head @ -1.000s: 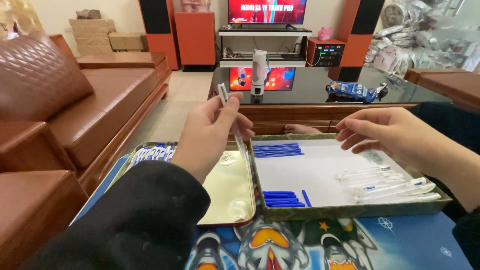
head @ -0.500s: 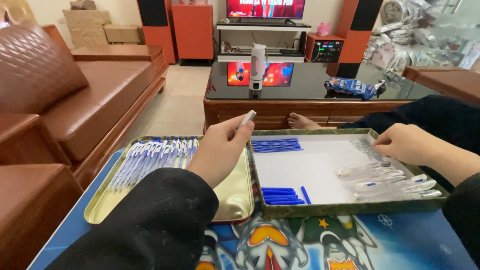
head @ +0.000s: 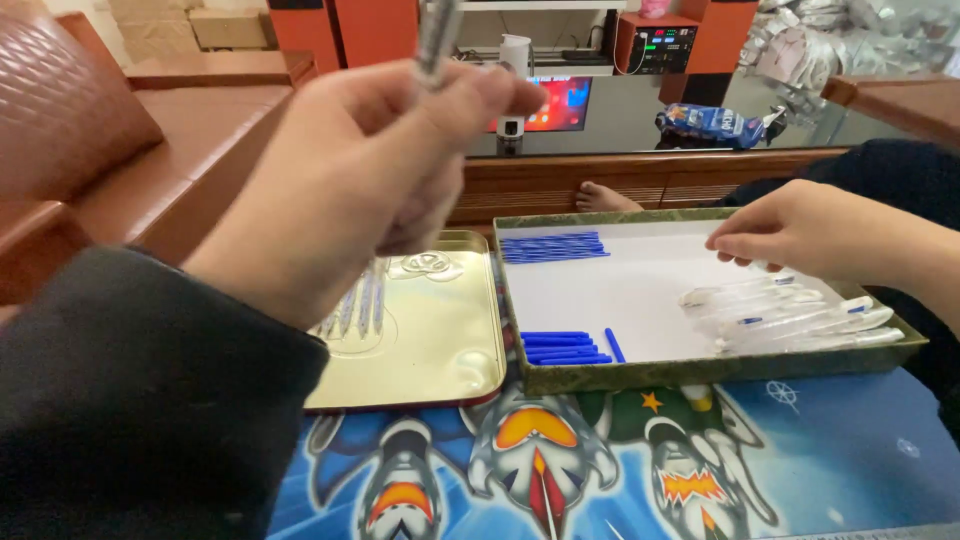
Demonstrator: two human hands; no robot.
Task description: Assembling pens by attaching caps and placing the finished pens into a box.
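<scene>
Grey and slim, a pen (head: 437, 38) stands nearly upright at the top centre of the frame, pinched between the thumb and fingertips of the left hand (head: 365, 175), which fills the upper left and centre; its upper end runs out of the picture. The left hand's fingers are closed together around the pen barrel, a dark sleeve (head: 130, 400) covering the forearm at lower left. Below that hand lies a gold metal tray (head: 440, 350), with a few assembled pens (head: 358, 305) partly hidden behind the hand. Just beside the tray, to the right of centre, sits a shallow box with a white floor (head: 620, 295). Blue refills (head: 553, 246) lie in a neat row at its upper left corner, and a second bundle of blue refills (head: 565, 347) lies at its lower left. Clear pen barrels (head: 790, 318) are heaped at the box's right side. The right hand (head: 810, 230), at the right of the frame, hovers over that heap, fingers bent downward and drawn together, the fingertips at the top of the clear barrels; whether they grip one cannot be told. Both containers rest on a blue mat printed with cartoon figures (head: 560, 470).
</scene>
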